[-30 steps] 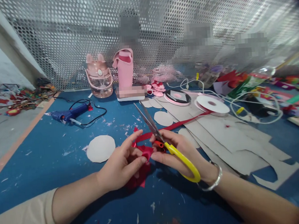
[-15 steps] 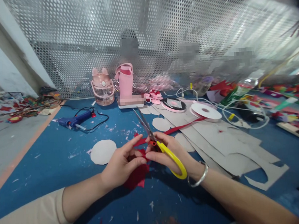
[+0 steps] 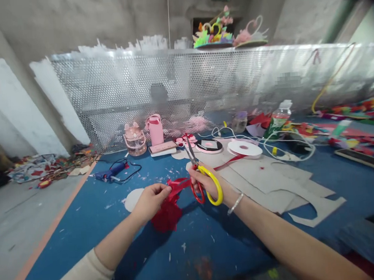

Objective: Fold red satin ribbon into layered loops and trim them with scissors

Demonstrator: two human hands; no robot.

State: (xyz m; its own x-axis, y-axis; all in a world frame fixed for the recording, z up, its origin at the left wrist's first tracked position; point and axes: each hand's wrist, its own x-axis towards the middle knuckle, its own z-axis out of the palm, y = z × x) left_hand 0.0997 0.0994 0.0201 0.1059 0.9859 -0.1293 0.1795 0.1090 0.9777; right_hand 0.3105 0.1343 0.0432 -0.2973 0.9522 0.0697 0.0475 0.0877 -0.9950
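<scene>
My left hand (image 3: 151, 201) pinches a red ribbon (image 3: 179, 185) near the middle of the blue table. Below those fingers hangs a bunch of red material (image 3: 168, 215). The scissors (image 3: 214, 188), with one yellow and one red handle loop, are held in my right hand (image 3: 208, 181), blades pointing up and away. Ribbon stretches between my two hands, and a further length runs from behind my right hand to a white spool (image 3: 245, 148). A pale round disc (image 3: 134, 200) lies partly behind my left hand.
A blue glue gun (image 3: 111, 173) with a black cord lies at the left. Grey card sheets (image 3: 271, 177) spread at the right. Behind stand a clear pink bottle (image 3: 135, 139), a pink holder (image 3: 155, 129), a phone (image 3: 162, 148) and a perforated metal screen (image 3: 123, 89).
The view has tilted up, showing the wall above the screen. My hands have moved apart, with red ribbon now visible between them. The red scissor loop has come into sight.
</scene>
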